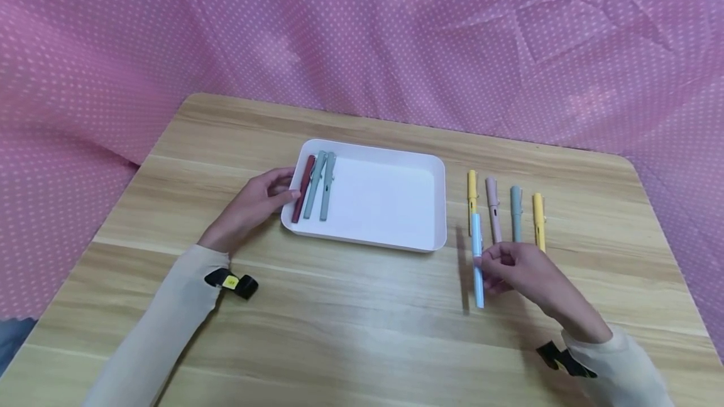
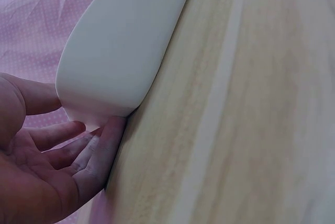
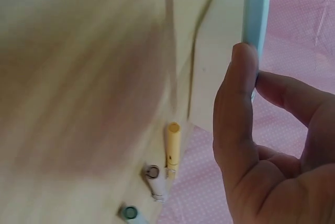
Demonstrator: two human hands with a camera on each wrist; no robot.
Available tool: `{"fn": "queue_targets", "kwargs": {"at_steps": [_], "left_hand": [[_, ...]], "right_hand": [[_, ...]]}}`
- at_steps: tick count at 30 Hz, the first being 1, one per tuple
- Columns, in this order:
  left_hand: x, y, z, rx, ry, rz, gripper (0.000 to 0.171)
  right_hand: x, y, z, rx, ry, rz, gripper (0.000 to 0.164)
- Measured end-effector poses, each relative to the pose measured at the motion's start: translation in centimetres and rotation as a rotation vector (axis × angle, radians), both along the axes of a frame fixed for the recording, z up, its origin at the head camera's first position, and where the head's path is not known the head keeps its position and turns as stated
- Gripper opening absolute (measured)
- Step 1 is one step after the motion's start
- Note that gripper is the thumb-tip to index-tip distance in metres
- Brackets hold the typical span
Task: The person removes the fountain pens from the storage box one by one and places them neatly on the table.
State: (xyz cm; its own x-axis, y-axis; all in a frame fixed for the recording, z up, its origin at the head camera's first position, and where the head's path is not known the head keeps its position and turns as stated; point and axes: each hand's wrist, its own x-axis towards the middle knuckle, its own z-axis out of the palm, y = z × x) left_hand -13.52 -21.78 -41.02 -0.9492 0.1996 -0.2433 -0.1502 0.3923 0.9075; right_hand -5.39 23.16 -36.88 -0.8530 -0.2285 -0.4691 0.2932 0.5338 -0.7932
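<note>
My right hand [image 1: 523, 269] pinches a light blue pen [image 1: 477, 281] between thumb and fingertips, its length pointing away from me. In the right wrist view the blue pen [image 3: 255, 17] is raised over the table, and its shadow falls beside it. At the tray's left end my left hand [image 1: 251, 203] grips the white tray [image 1: 384, 240], thumb over the rim and fingers against the outer wall. The left wrist view shows those fingers [image 2: 107, 145] low at the tray's corner [image 2: 104, 88]. Inside the tray, a dark red pen [image 1: 303, 190] lies beside two grey-green pens [image 1: 327, 187].
Right of the tray lie a yellow pen [image 1: 472, 187], a mauve pen [image 1: 493, 206], a grey-teal pen [image 1: 516, 206] and another yellow pen [image 1: 539, 212], side by side. The wooden table [image 1: 339, 331] ends at a pink dotted cloth [image 1: 362, 36] behind.
</note>
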Motion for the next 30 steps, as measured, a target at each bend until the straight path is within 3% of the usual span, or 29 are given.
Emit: {"fn": "queue_targets", "kwargs": {"at_steps": [12,30], "left_hand": [[0.0,0.0,0.0,0.003,0.007,0.005,0.06],[0.0,0.0,0.0,0.014,0.006,0.002,0.059]], "right_hand": [[2.4,0.5,-2.1,-0.027,-0.067,-0.002,0.033],[2.6,0.3,-3.0,0.057,-0.101,-0.042,0.029]]}}
